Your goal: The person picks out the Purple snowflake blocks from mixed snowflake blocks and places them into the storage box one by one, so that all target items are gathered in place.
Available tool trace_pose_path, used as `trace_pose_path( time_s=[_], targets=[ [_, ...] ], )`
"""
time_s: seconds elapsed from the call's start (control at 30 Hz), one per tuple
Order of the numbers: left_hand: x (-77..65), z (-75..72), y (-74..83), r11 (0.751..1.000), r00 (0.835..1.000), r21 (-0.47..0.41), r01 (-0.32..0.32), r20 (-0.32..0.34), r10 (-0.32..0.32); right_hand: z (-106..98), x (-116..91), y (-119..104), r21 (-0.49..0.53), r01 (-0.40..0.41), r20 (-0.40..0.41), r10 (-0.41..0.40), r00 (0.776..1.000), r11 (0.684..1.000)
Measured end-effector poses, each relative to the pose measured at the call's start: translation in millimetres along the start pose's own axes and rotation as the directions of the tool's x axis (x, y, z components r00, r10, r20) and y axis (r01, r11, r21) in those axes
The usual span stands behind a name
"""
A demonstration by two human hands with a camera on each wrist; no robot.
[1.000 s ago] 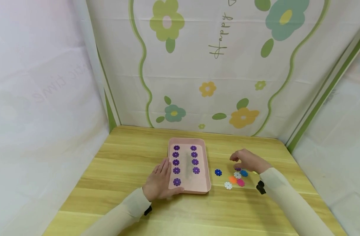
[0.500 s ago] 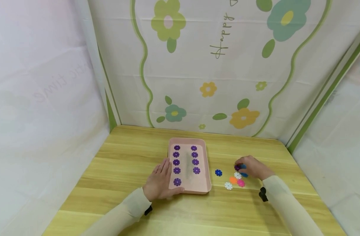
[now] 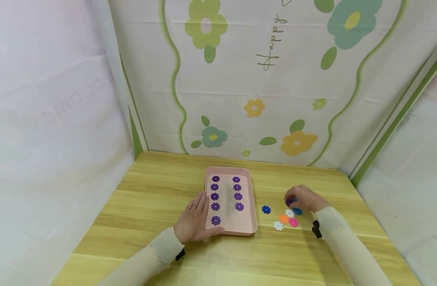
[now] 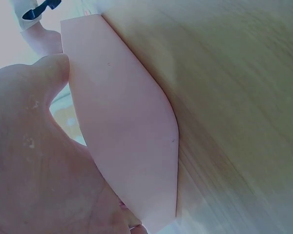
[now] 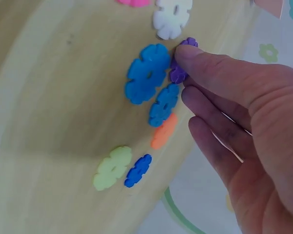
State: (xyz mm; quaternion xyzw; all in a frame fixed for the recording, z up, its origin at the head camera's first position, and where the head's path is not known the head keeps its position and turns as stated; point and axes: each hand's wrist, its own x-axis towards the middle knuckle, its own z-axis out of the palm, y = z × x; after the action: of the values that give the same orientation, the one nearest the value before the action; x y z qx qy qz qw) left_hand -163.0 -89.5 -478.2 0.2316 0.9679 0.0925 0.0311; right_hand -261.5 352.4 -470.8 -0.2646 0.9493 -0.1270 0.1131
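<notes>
My left hand point(image 3: 193, 220) rests at the near left corner of a pink tray point(image 3: 245, 223), fingers straight along its left side and thumb at the front edge. In the left wrist view the tray's outer wall point(image 4: 122, 112) fills the middle beside the hand. Two columns of purple snowflake discs point(image 3: 215, 196) lie in the tray, more on the left than on the right. Right of the tray, my right hand point(image 3: 305, 198) pinches a purple snowflake disc point(image 5: 177, 74) between thumb and fingers, over the loose discs. The thumb covers part of it.
Loose snowflake discs lie around the right hand: a dark blue disc point(image 3: 266, 209), a white disc point(image 3: 278, 226), an orange disc point(image 3: 284, 219), a pink disc point(image 3: 293, 222), lighter blue ones point(image 5: 147, 74) and a pale green disc point(image 5: 112, 168). A printed cloth point(image 3: 232, 119) stands behind the table.
My right hand has come down among the loose discs and taken the purple snowflake disc between thumb and fingers. The left hand has stayed at the tray.
</notes>
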Motion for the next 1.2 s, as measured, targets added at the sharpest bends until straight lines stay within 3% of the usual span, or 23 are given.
trace_pose_path(
  time_s=[0.17, 0.37, 0.6, 0.77, 0.93, 1.2],
  targets=[
    [-0.3, -0.7, 2.0, 1.0, 1.0, -0.013, 0.005, 0.015, -0.005, -3.2, 4.4, 2.0, 0.059, -0.039, 0.041, 0.037, 0.998, 0.998],
    [-0.1, 0.4, 3.1, 1.0, 1.0, -0.016, -0.001, 0.019, 0.001, -8.5, 4.6, 5.7, 0.129, -0.035, 0.012, 0.034, 0.999, 0.991],
    [-0.5, -0.6, 2.3, 1.0, 1.0, 0.009, -0.011, 0.001, 0.011, -30.4, 1.7, 2.3, 0.126, -0.047, 0.015, 0.045, 0.999, 0.991],
    [-0.5, -1.2, 1.0, 1.0, 1.0, 0.026, -0.016, 0.002, 0.016, -42.4, 1.1, -2.4, 0.117, -0.013, 0.02, 0.011, 1.0, 0.993],
    [-1.5, -2.6, 1.5, 1.0, 1.0, 0.014, -0.015, 0.004, 0.015, -50.6, 0.5, -15.3, 0.153, 0.001, 0.044, -0.008, 0.999, 0.988],
    [-0.7, -2.3, 1.6, 0.999, 1.0, 0.038, -0.009, 0.005, 0.009, -58.5, 4.3, -53.4, 0.169, 0.044, 0.081, -0.059, 0.995, 0.985]
  ],
)
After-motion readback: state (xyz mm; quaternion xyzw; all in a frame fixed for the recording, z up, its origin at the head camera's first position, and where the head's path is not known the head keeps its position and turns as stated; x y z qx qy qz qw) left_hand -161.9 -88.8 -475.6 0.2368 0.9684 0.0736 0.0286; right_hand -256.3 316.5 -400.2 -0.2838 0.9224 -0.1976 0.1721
